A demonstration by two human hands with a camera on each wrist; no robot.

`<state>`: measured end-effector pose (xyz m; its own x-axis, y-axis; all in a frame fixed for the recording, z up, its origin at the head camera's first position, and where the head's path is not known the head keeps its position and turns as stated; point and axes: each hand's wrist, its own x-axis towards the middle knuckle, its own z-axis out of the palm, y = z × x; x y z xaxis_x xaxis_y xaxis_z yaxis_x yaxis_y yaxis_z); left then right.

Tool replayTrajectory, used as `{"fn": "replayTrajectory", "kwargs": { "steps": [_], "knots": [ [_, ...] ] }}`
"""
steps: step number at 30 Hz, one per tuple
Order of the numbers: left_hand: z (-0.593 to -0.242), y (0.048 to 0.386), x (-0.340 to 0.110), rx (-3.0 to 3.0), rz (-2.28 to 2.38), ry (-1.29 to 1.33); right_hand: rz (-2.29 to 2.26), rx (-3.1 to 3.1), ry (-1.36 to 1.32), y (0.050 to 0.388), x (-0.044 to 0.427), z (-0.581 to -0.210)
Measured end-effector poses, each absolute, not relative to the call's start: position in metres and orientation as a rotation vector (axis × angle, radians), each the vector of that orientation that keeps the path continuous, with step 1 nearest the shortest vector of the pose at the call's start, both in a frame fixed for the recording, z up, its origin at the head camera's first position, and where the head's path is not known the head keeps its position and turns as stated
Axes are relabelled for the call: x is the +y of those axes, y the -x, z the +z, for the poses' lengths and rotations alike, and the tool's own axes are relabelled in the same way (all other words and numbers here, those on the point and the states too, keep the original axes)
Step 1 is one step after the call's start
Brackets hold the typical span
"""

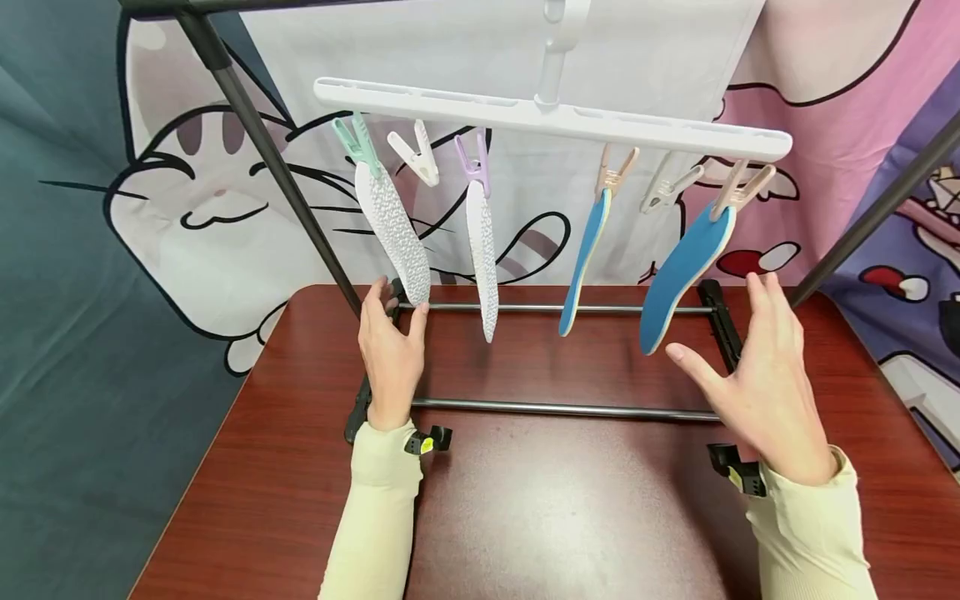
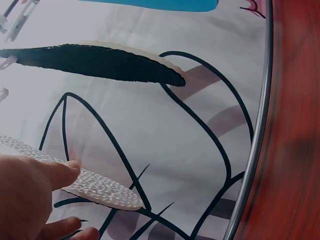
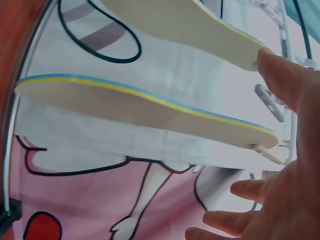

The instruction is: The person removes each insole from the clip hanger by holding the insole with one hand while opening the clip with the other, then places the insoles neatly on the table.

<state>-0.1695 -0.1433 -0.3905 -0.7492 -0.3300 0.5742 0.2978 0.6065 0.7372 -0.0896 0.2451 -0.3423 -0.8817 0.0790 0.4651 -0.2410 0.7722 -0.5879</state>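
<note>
A white hanger bar [image 1: 555,119] carries clothespins with insoles clipped in them. Two white textured insoles [image 1: 392,233] hang at the left, from a green and a purple clothespin. Two blue insoles [image 1: 686,279] hang at the right from beige clothespins; their undersides [image 3: 150,107] look beige in the right wrist view. My left hand [image 1: 392,354] is beside the lower end of the leftmost textured insole [image 2: 107,189], fingers relaxed; whether it touches is unclear. My right hand [image 1: 772,375], fingers spread, is right of the outer blue insole and holds nothing.
Two white clothespins [image 1: 417,154] hang with nothing in them. A dark metal frame stands on the brown table [image 1: 555,500], with an upright pole [image 1: 277,158] at the left and low crossbars [image 1: 562,409] behind and between the hands. Patterned cloth [image 1: 210,242] hangs behind.
</note>
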Motion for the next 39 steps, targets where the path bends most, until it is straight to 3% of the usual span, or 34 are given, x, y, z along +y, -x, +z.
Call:
{"fn": "replayTrajectory", "kwargs": {
  "steps": [15, 26, 39],
  "knots": [
    [-0.389, 0.172, -0.147, -2.11, -1.096, -0.008, 0.872, -2.121, -0.175, 0.076, 0.209, -0.311],
    [-0.386, 0.173, -0.144, -2.089, -1.09, 0.02, 1.005, -1.848, -0.174, 0.083, 0.179, -0.29],
    [-0.386, 0.17, -0.139, -2.061, -1.035, -0.012, 1.008, -1.878, -0.394, 0.099, 0.153, -0.282]
  ]
}}
